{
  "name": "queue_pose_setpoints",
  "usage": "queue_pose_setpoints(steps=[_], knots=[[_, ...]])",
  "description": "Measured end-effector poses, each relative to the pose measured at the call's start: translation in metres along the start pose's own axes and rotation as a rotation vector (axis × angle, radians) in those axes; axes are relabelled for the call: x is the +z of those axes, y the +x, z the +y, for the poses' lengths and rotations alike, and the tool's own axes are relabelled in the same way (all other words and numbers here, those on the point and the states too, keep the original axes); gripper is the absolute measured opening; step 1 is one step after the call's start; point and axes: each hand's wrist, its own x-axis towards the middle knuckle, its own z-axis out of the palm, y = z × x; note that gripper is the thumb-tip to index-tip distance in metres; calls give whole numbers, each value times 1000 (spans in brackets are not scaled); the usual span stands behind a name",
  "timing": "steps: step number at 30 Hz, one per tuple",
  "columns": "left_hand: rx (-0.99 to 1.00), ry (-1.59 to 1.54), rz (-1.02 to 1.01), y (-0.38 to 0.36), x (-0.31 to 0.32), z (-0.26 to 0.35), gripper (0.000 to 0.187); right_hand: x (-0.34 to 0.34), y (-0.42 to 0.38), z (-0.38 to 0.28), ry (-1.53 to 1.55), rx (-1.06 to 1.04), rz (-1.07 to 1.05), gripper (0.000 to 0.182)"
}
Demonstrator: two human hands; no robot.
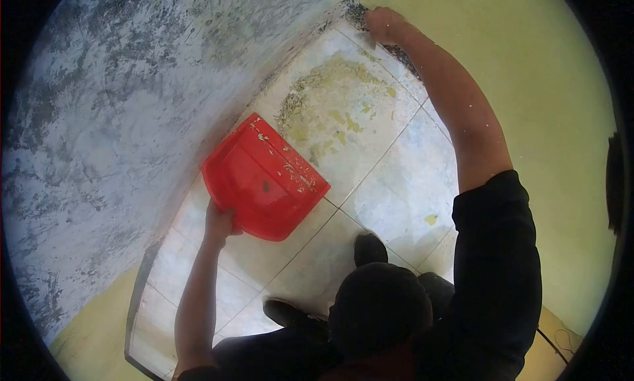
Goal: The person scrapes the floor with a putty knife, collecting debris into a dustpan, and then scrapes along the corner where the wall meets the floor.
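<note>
A red dustpan (257, 189) lies tilted at an angle over the tiled floor (376, 176), beside the grey, peeling wall. My left hand (220, 221) is closed round its back end, and flakes stick along its front lip. Far out at the corner, my right hand (386, 26) is closed, close to the dark strip at the foot of the wall. A small greyish edge shows just below its fingers; I cannot tell what it holds. Between the dustpan and the corner, yellow-green paint flakes and dust (330, 103) are scattered over the tiles.
The scraped grey wall (132, 97) rises at the left, and a yellow-green wall (541, 84) stands at the right. My dark shoes (370, 249) are on the tiles near the dustpan. A thin dark cable (553, 345) runs at lower right.
</note>
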Motion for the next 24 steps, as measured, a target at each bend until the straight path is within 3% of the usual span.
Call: queue_pose_setpoints(steps=[2,4,9,12,18,20,21,22,24], knots=[[37,-21,-16,-2,5,4,55,2,-5,6,-18,45,68,20],[73,-38,-16,0,4,2,56,14,-20,-13,-70,-108,18,20],[124,-102,19,5,10,-1,50,12,-84,-76,-39,-259,-33,17],[34,-78,26,-2,12,10,50,-8,-96,-76,-11,-230,-113,16],[99,-84,5,0,11,1,53,7,-28,-67,56,74,150,17],[131,-66,10,14,9,-14,53,36,-20,-90,57,13,186,17],[154,-60,16,16,6,-22,54,29,-53,-106,-34,-143,362,17],[153,-74,30,9,5,-14,54,30,-51,-118,74,-112,98,17],[58,-131,56,-7,12,7,51,15,-96,-131,45,-175,-50,20]])
